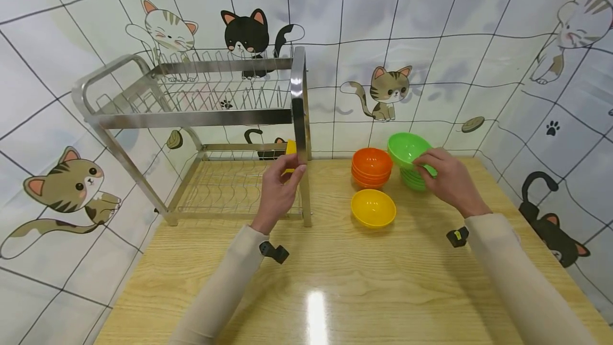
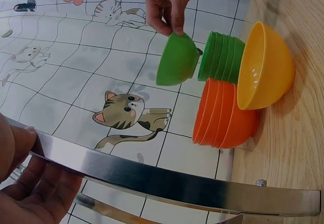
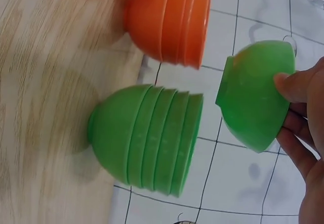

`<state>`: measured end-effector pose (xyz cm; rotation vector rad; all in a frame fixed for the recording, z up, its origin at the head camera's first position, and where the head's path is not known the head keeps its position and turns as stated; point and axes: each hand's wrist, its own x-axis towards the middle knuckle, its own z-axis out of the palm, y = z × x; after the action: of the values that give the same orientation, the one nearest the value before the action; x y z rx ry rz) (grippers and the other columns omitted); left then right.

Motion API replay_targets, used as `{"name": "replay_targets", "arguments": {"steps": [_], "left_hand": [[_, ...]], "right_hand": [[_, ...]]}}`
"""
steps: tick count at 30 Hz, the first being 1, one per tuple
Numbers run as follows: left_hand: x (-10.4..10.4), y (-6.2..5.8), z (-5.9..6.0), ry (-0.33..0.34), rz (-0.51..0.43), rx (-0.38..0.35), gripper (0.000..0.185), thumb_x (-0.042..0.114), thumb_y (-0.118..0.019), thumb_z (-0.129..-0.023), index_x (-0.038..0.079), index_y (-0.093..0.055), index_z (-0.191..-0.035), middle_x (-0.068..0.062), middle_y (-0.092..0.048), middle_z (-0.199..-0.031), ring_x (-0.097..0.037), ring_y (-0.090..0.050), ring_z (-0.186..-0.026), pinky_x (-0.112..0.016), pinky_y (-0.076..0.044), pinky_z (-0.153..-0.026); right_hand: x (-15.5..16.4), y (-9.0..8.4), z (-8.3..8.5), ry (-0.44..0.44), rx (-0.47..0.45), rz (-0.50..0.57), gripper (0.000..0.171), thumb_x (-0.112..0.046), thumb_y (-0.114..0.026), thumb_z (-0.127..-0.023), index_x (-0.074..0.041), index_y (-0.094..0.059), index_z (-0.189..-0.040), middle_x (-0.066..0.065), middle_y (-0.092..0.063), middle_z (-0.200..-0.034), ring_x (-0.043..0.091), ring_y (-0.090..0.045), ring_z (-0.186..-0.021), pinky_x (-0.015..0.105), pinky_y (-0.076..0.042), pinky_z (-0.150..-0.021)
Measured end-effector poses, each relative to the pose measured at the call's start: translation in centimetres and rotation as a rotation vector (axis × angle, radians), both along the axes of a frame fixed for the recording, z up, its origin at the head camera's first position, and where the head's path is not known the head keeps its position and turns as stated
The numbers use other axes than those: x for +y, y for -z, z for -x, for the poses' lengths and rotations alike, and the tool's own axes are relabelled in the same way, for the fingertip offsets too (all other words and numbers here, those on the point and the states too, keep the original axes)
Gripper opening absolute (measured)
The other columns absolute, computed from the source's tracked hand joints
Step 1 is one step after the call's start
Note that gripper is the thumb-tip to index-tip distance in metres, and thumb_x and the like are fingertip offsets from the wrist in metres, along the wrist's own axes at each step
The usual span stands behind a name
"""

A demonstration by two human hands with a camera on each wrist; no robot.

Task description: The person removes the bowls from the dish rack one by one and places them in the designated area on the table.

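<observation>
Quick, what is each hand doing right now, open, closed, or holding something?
Left hand: fingers curled round the yellow bowl by the dish rack post.
Right hand: fingers pinch the green bowl, lifted off the green stack.

Polished metal rack (image 1: 191, 116); seemingly plastic, smooth green bowl (image 1: 407, 149); glossy wood-grain table (image 1: 335, 281).

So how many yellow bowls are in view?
2: one yellow bowl on the table before the orange stack; another held by the left hand behind the rack post, mostly hidden.
</observation>
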<state>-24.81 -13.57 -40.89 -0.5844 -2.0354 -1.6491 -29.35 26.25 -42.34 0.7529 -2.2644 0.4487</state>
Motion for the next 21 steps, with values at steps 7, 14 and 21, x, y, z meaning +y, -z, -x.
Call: {"name": "replay_targets", "arguments": {"steps": [7, 14, 21], "left_hand": [[0.2, 0.0, 0.1, 0.001, -0.005, -0.025, 0.022, 0.010, -0.064, -0.101, 0.005, -0.067, -0.122, -0.015, -0.068, -0.109, -0.015, -0.063, -0.099, -0.036, -0.057, -0.089], [0.5, 0.3, 0.4, -0.029, 0.008, -0.023, 0.021, 0.000, -0.062, -0.100, -0.005, -0.064, -0.121, -0.024, -0.066, -0.107, -0.015, -0.060, -0.096, -0.028, -0.056, -0.086], [0.3, 0.5, 0.3, -0.019, 0.013, -0.008, 0.023, 0.002, -0.062, -0.101, -0.002, -0.064, -0.123, -0.021, -0.066, -0.107, -0.019, -0.061, -0.097, -0.051, -0.058, -0.088]], "right_hand": [[1.7, 0.8, 1.0, 0.075, -0.014, 0.006, 0.018, 0.009, -0.078, -0.082, 0.001, -0.074, -0.097, 0.012, -0.068, -0.097, 0.029, -0.061, -0.091, 0.044, -0.055, -0.078], [3.0, 1.6, 1.5, 0.122, -0.043, -0.007, 0.014, 0.007, -0.077, -0.084, 0.002, -0.074, -0.096, 0.013, -0.068, -0.095, 0.029, -0.060, -0.086, 0.048, -0.055, -0.069], [3.8, 2.6, 1.7, 0.141, -0.067, -0.037, 0.012, 0.006, -0.077, -0.084, 0.001, -0.075, -0.095, 0.012, -0.068, -0.092, 0.027, -0.061, -0.083, 0.047, -0.054, -0.066]]}}
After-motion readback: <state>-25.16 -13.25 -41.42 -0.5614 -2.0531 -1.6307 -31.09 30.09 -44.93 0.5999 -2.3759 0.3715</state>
